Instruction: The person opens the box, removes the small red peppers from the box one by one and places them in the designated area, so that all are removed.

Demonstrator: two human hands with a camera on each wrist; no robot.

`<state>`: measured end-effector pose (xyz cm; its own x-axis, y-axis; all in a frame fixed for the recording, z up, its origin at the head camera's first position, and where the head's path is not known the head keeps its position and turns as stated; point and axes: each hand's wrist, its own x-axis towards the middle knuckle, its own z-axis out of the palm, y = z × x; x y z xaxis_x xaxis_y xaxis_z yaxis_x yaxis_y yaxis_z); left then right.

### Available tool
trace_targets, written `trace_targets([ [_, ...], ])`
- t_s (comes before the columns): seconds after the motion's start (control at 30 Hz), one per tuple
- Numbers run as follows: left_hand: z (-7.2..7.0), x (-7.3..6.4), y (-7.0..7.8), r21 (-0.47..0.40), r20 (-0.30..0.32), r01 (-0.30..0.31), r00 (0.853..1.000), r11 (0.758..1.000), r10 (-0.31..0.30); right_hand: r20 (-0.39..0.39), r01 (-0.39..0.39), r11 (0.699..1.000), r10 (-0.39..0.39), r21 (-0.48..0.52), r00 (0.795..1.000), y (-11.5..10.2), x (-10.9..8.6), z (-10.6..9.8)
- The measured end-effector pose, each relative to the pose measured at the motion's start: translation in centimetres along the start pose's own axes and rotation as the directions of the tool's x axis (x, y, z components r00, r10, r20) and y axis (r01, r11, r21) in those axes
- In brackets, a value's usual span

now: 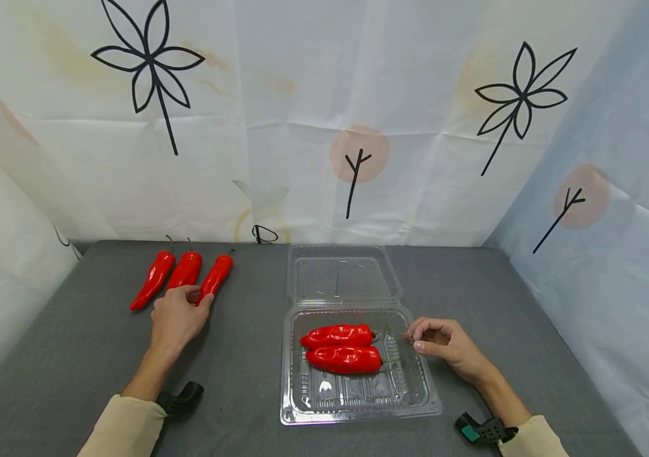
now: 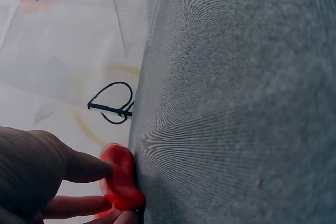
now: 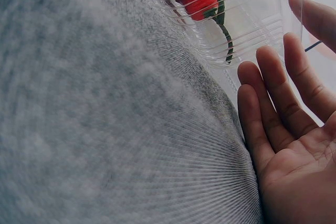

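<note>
My left hand (image 1: 178,317) is at the back left, its thumb and fingers pinching the lower end of a red pepper (image 1: 217,274). The left wrist view shows that pepper (image 2: 122,174) between thumb and fingers, close to the table surface. Two more red peppers (image 1: 155,279) lie just left of it, one partly behind the hand. At the right rim of a clear plastic container (image 1: 359,406), my right hand (image 1: 450,346) rests with loosely bent fingers. Inside the container are two red peppers (image 1: 344,360) lying side by side, green stems pointing right.
The container's hinged lid (image 1: 336,273) lies folded back behind it. A grey cloth (image 1: 239,393) covers the table. White printed sheets (image 1: 301,76) stand as walls behind and at both sides. Black bands (image 1: 181,398) are on both wrists.
</note>
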<state>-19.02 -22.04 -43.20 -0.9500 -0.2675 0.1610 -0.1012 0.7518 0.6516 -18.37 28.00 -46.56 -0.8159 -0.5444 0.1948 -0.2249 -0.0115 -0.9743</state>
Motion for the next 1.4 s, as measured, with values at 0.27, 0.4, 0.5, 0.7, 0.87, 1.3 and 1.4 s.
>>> trace_targets([
  [0.27, 0.4, 0.1, -0.1, 0.009, -0.095, 0.0, 0.995, 1.0, 0.001, 0.002, -0.001, 1.0, 0.001, 0.006, 1.0, -0.1, 0.0, 0.1],
  [0.4, 0.5, 0.1, -0.2, 0.008, -0.115, 0.0, 0.993, 1.0, 0.001, 0.004, 0.0, 1.0, 0.0, 0.01, 1.0, -0.2, 0.0, 0.1],
  [0.5, 0.5, 0.2, -0.2, 0.007, -0.117, -0.001, 0.993, 1.0, 0.002, 0.004, 0.0, 1.0, 0.0, 0.012, 1.0, -0.2, 0.0, 0.1],
  [0.7, 0.6, 0.3, -0.3, 0.004, -0.123, -0.004, 0.992, 1.0, 0.005, 0.009, 0.002, 1.0, -0.003, 0.012, 1.0, -0.2, 0.0, 0.1],
  [0.87, 0.5, 0.3, -0.4, 0.007, -0.129, -0.005, 0.992, 1.0, 0.006, 0.008, 0.001, 1.0, -0.001, 0.011, 1.0, -0.2, 0.0, 0.1],
  [1.3, -0.8, -0.3, 1.4, -0.047, -0.202, -0.086, 0.976, 0.995, 0.075, 0.006, 0.001, 1.0, -0.001, 0.012, 1.0, -0.3, 0.0, 0.1],
  [1.4, -1.1, -0.9, 2.6, -0.107, -0.163, -0.102, 0.983, 0.989, 0.084, 0.006, 0.002, 1.0, -0.002, 0.012, 1.0, -0.3, 0.0, 0.1],
])
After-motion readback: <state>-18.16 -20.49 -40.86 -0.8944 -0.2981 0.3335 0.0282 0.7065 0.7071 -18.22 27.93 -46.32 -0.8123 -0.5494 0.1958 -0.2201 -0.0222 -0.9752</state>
